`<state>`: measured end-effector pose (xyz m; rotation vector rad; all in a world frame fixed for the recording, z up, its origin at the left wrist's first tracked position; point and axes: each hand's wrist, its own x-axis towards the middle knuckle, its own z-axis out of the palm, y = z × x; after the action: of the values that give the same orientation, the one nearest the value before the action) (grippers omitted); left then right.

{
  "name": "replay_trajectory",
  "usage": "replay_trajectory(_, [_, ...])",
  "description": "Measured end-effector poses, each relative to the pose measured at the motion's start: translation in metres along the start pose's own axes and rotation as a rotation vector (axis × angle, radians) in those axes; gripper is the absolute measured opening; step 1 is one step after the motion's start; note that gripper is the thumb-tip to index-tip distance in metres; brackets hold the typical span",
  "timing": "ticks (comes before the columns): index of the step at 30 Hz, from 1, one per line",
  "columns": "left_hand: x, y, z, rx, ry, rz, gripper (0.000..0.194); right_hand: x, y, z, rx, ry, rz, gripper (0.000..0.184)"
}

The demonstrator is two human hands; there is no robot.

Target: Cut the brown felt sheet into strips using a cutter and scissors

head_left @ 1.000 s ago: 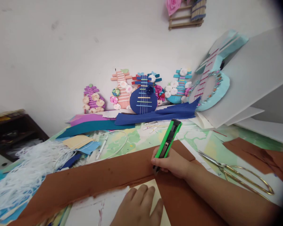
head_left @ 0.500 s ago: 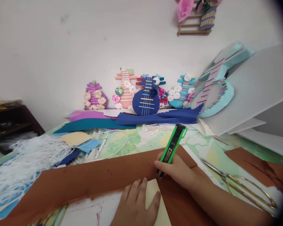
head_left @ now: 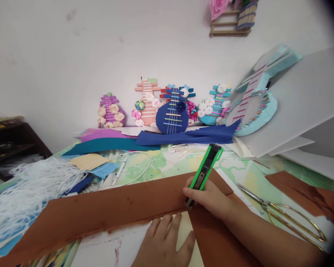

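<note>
My right hand (head_left: 208,198) grips a green and black utility knife (head_left: 204,172), held slanting with its tip down at the brown sheet (head_left: 122,202). The tip rests near the upper corner of a pale yellow card (head_left: 185,239); the blade itself is too small to make out. My left hand (head_left: 165,243) lies flat with fingers spread over the card, pressing it onto the brown and white sheets. White paper (head_left: 100,248) with reddish marks shows to the left of that hand.
Gold-handled scissors (head_left: 281,215) lie at the right beside another brown piece (head_left: 300,191). A heap of white string (head_left: 36,189) covers the left side. Small paper lutes, one dark blue (head_left: 172,118), stand along the wall behind blue paper strips (head_left: 189,136).
My left hand has shifted slightly to the right on the card. The knife stays at nearly the same spot by the card's corner. The view has tilted a little.
</note>
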<state>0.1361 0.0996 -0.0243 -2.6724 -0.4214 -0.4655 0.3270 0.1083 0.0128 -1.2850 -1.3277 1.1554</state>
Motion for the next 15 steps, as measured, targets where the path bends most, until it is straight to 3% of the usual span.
replay_trajectory(6, [-0.0060, 0.0020, 0.0040, 0.012, -0.003, 0.004, 0.033, -0.0002, 0.0007, -0.0003, 0.052, -0.007, 0.047, 0.018])
replay_trajectory(15, [-0.0040, 0.0006, 0.0003, 0.085, 0.044, 0.043, 0.029, -0.0015, -0.0001, 0.0010, -0.002, -0.009, -0.012, 0.017])
